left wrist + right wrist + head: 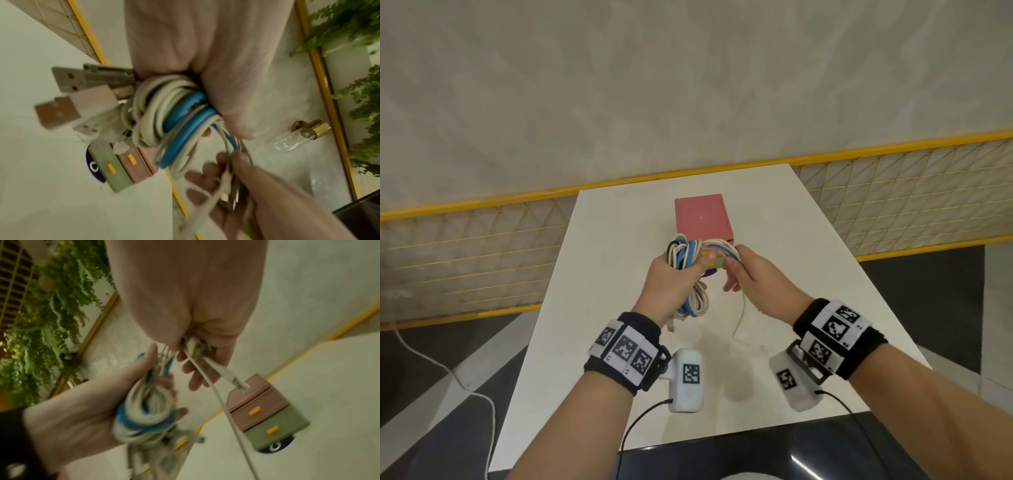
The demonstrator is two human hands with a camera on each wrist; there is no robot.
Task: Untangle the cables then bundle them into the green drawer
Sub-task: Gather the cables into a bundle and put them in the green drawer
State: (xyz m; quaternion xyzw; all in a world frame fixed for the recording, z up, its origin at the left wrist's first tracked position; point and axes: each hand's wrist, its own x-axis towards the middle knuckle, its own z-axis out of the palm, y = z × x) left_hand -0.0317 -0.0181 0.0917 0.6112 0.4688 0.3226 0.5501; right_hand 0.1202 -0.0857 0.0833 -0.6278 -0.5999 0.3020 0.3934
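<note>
My left hand [674, 277] grips a thick bundle of white, blue and black cables [685, 255], held above the table; several USB plugs [82, 91] stick out of the bundle [170, 113]. My right hand [750, 274] pinches white strands [722, 248] that run over from the bundle, and one loose white cable [739, 318] hangs from it to the table. In the right wrist view a cable end with its plug [232, 378] juts from that fist. Behind the hands stands a small pink drawer unit [702, 217]; its green drawer [275, 430] with a yellow handle looks closed.
The white table [619, 308] is narrow, with edges close on both sides. A yellow-framed mesh fence [893, 192] runs behind it. A purple round sticker [710, 272] lies under the drawer unit. A white cord [448, 370] trails on the floor at left.
</note>
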